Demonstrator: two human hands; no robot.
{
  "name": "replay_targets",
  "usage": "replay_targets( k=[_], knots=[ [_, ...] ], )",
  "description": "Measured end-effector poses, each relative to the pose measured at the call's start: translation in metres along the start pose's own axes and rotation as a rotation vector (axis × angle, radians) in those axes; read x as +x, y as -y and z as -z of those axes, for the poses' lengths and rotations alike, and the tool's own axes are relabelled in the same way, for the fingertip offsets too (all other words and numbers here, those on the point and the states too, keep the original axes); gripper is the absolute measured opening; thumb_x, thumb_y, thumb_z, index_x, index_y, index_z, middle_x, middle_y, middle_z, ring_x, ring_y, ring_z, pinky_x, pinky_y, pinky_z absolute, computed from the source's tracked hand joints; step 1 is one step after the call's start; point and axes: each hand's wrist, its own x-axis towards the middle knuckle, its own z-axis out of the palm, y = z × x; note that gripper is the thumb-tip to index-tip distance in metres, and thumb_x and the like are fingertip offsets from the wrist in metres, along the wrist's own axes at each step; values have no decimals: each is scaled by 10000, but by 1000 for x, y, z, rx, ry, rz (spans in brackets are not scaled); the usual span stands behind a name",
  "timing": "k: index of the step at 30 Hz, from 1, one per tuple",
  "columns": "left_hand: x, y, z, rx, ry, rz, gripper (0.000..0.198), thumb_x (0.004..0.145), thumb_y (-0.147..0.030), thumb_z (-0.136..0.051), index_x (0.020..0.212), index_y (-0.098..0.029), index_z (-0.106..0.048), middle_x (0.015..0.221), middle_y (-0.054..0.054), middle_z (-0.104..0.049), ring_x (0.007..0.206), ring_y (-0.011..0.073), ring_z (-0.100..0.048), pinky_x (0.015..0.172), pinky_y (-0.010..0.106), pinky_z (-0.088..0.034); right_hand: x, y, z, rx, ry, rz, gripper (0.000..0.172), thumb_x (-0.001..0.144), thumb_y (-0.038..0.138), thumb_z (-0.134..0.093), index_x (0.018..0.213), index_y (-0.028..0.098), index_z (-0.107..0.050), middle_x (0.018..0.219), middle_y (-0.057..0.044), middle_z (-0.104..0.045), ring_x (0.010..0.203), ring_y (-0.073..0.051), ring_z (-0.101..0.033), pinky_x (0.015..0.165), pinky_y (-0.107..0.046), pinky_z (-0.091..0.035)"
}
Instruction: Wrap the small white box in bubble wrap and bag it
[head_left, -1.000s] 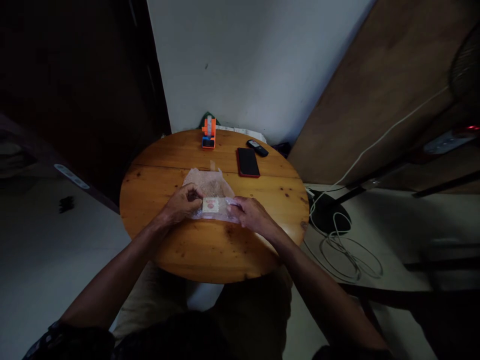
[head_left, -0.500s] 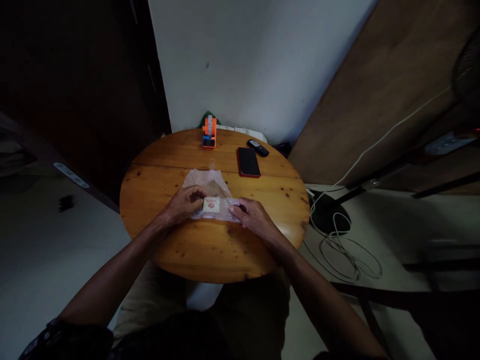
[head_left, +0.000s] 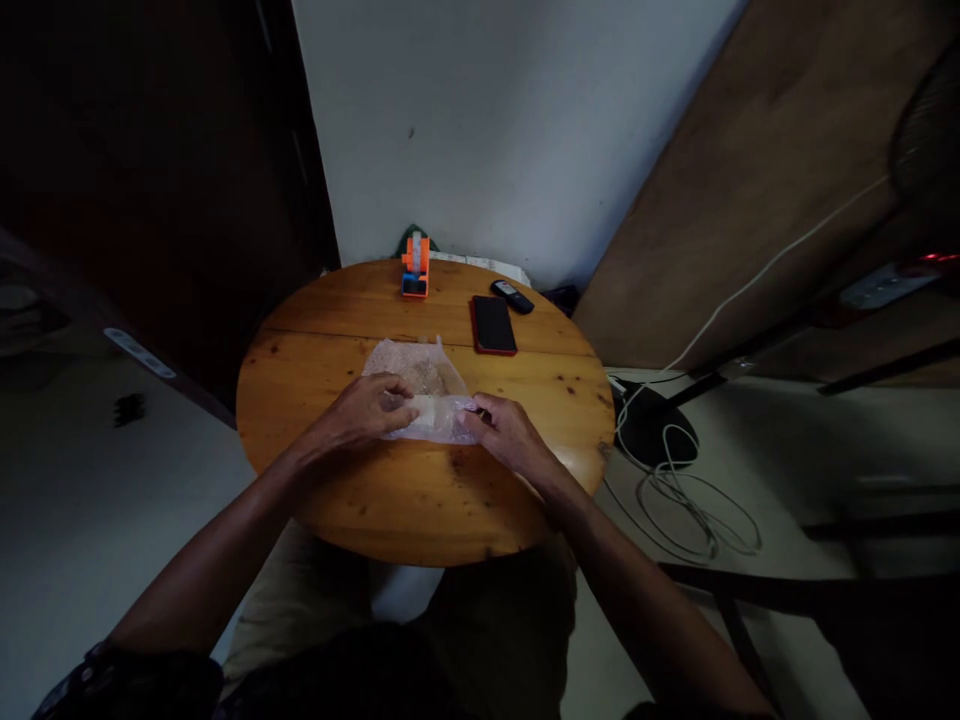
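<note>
A sheet of bubble wrap (head_left: 411,362) lies on the round wooden table (head_left: 397,500), its near part folded over a small pale box (head_left: 431,408). The box shows only faintly through the plastic. At its left end my left hand (head_left: 367,408) has curled fingers and thumb closed on the wrap. My right hand (head_left: 508,428) pinches the folded wrap at the right end between thumb and fingers. The far part of the sheet spreads flat beyond both hands.
An orange tape dispenser (head_left: 415,265) stands at the table's far edge. Right of it lie a red-edged dark phone or tablet (head_left: 493,325) and a small black keypad phone or remote (head_left: 512,295). A white cable (head_left: 679,490) coils on the floor at right, beside a fan stand's base.
The box's printed face showed between my hands before; wrap now covers it. My left fingers have shifted slightly right over the wrap. My right hand keeps its pinch.
</note>
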Motion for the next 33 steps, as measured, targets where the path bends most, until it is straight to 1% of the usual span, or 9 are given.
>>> replay_targets(
  k=[2, 5, 8, 13, 17, 23, 25, 30, 33],
  knots=[
    [0, 5, -2, -1, 4, -53, 295, 678, -442, -707, 842, -197, -716, 892, 34, -713, 830, 215, -630, 769, 310, -488, 0, 2, 1, -22, 2, 14, 250, 891, 366, -534, 720, 187, -565, 651, 15, -546, 593, -122, -456, 568, -245, -290],
    [-1, 8, -6, -69, 33, -99, 247, 706, -432, -691, 784, -197, -685, 915, 34, -716, 866, 204, -630, 789, 296, -480, 1, 5, 4, -74, 25, 20, 237, 900, 358, -524, 774, 177, -611, 655, 12, -563, 592, -123, -457, 577, -249, -287],
    [0, 10, -10, -173, 67, -46, 255, 740, -442, -685, 746, -188, -658, 916, 34, -716, 853, 188, -627, 754, 273, -474, 2, 8, 6, -102, 67, 24, 225, 901, 335, -522, 767, 179, -614, 624, 13, -570, 593, -126, -479, 576, -247, -287],
    [3, 12, -13, -304, 44, 49, 329, 689, -483, -730, 717, -170, -631, 823, 22, -672, 721, 147, -572, 629, 237, -426, 0, 14, 9, -76, 106, 11, 222, 932, 318, -484, 758, 195, -547, 562, 33, -546, 547, -125, -529, 568, -241, -311],
    [3, 10, -9, -340, 85, 104, 316, 654, -452, -754, 723, -165, -642, 737, -2, -625, 617, 109, -502, 550, 216, -367, -3, 21, 9, -72, 138, -22, 196, 952, 293, -451, 797, 204, -531, 534, 49, -540, 481, -121, -543, 568, -238, -344],
    [1, 7, -4, -352, 140, 148, 310, 638, -412, -775, 686, -173, -583, 618, -45, -511, 542, 81, -422, 494, 201, -303, -4, 23, 8, -93, 132, -47, 182, 947, 269, -447, 797, 207, -529, 566, 29, -602, 510, -126, -570, 581, -232, -366],
    [2, 5, -4, -357, 154, 139, 310, 637, -398, -778, 704, -177, -571, 612, -56, -489, 544, 80, -417, 491, 197, -300, -4, 21, 7, -93, 125, -46, 204, 944, 291, -456, 766, 212, -514, 591, 18, -624, 524, -128, -566, 577, -236, -359],
    [6, 1, -3, -396, 164, 98, 339, 609, -328, -772, 874, -176, -626, 737, -33, -587, 629, 104, -501, 538, 204, -375, -5, 15, 3, -114, 117, -58, 248, 923, 322, -505, 704, 208, -529, 608, -1, -627, 581, -141, -560, 585, -244, -343],
    [6, 1, -3, -384, 182, 123, 328, 618, -325, -764, 883, -171, -649, 725, -32, -591, 616, 105, -509, 539, 210, -383, -7, 12, 2, -110, 95, -66, 247, 914, 314, -518, 694, 203, -537, 610, 0, -614, 590, -136, -549, 586, -240, -337]
  ],
)
